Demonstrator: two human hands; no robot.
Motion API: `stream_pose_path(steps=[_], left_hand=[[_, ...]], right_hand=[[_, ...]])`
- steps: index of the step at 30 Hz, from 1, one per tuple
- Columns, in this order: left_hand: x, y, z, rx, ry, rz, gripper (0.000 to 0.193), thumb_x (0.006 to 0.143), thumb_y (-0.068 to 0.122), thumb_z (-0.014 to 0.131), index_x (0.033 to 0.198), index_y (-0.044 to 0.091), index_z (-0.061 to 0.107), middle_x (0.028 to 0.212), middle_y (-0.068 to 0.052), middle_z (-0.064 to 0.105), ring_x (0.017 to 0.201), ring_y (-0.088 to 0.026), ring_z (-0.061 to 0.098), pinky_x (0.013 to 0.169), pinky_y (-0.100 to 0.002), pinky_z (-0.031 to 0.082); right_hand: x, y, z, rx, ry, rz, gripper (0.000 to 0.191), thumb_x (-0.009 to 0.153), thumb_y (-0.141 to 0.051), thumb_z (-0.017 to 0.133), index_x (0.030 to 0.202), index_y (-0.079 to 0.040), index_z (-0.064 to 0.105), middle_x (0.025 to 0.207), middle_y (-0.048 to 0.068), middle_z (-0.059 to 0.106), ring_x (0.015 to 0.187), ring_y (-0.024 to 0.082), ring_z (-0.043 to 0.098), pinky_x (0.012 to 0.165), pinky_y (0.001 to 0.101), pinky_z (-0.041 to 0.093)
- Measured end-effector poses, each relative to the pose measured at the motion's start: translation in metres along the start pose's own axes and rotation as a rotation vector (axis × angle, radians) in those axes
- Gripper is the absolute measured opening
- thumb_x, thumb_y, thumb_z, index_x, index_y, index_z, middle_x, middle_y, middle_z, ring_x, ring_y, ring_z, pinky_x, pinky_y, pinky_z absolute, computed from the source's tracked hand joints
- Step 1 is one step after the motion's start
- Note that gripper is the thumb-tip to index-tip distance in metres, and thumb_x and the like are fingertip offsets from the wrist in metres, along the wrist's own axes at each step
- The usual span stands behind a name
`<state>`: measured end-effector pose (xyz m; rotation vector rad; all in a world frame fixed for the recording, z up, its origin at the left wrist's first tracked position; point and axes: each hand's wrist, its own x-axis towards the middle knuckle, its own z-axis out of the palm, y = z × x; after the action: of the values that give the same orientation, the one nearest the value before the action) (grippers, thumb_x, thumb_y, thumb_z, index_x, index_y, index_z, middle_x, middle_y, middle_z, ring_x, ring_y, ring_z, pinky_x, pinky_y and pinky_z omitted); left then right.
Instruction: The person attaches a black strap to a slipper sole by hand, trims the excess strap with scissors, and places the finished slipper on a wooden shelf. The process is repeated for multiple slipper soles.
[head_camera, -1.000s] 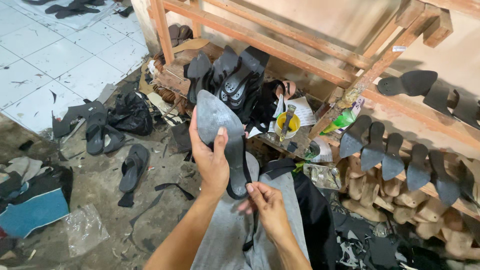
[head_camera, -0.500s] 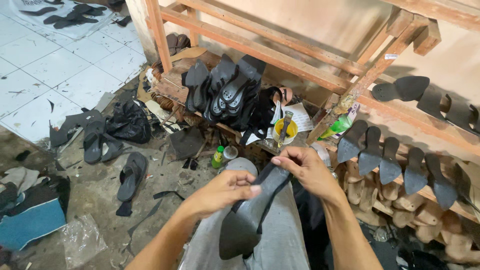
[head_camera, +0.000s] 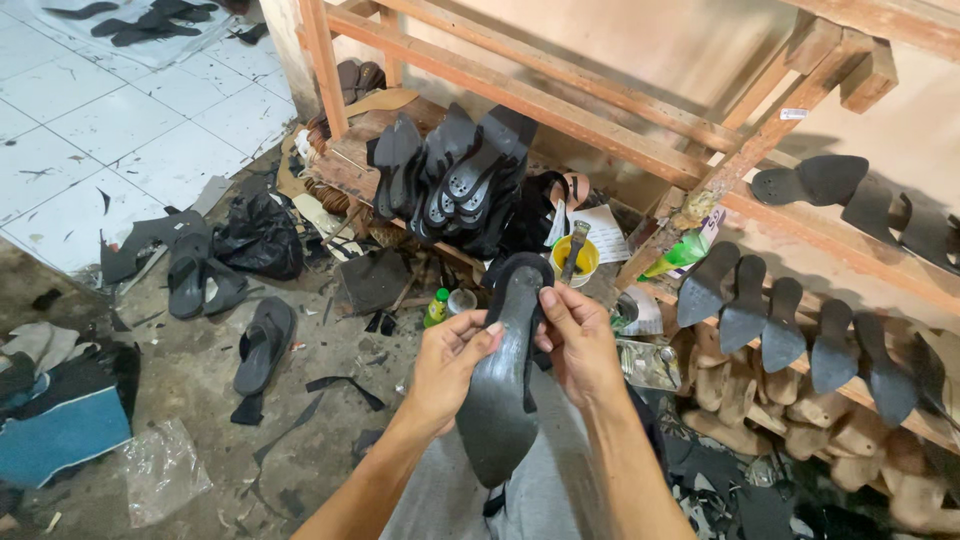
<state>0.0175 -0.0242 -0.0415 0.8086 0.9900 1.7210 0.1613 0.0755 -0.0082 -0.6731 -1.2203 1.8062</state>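
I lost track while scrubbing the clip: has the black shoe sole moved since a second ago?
Yes. The black shoe sole has come down from in front of the wooden rack to the lap, now held by both hands.

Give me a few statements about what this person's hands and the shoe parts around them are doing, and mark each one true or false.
1. Both hands grip one dark shoe sole. True: the left hand and the right hand hold it from either side.
2. The sole lies flat on the floor. False: it is held up above the person's lap.
3. A row of dark soles leans along the wooden rack on the right. True.
4. The yellow pot is in the left hand. False: it sits on the shelf beyond the hands.
5. A black sandal lies on the dirty floor at the left. True.
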Motion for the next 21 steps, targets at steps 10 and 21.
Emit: stream_pose_path(steps=[10, 21], left_hand=[[0.01, -0.004, -0.01, -0.025, 0.068, 0.122, 0.019, 0.099, 0.005, 0.066, 0.115, -0.005, 0.07, 0.102, -0.003, 0.072, 0.091, -0.007, 0.064, 0.086, -0.022, 0.052], [0.012, -0.015, -0.015, -0.091, 0.204, 0.188, 0.019, 0.097, 0.006, 0.068, 0.114, -0.002, 0.069, 0.102, -0.002, 0.072, 0.092, -0.006, 0.066, 0.086, -0.022, 0.053]], right_hand=[[-0.04, 0.016, 0.031, -0.005, 0.032, 0.164, 0.034, 0.092, -0.017, 0.068, 0.122, -0.002, 0.07, 0.098, -0.004, 0.075, 0.086, 0.004, 0.065, 0.081, 0.0215, 0.051], [-0.066, 0.051, 0.005, -0.291, 0.009, 0.014, 0.024, 0.104, -0.021, 0.068, 0.095, 0.001, 0.073, 0.085, -0.005, 0.062, 0.081, 0.004, 0.051, 0.074, 0.0234, 0.042]])
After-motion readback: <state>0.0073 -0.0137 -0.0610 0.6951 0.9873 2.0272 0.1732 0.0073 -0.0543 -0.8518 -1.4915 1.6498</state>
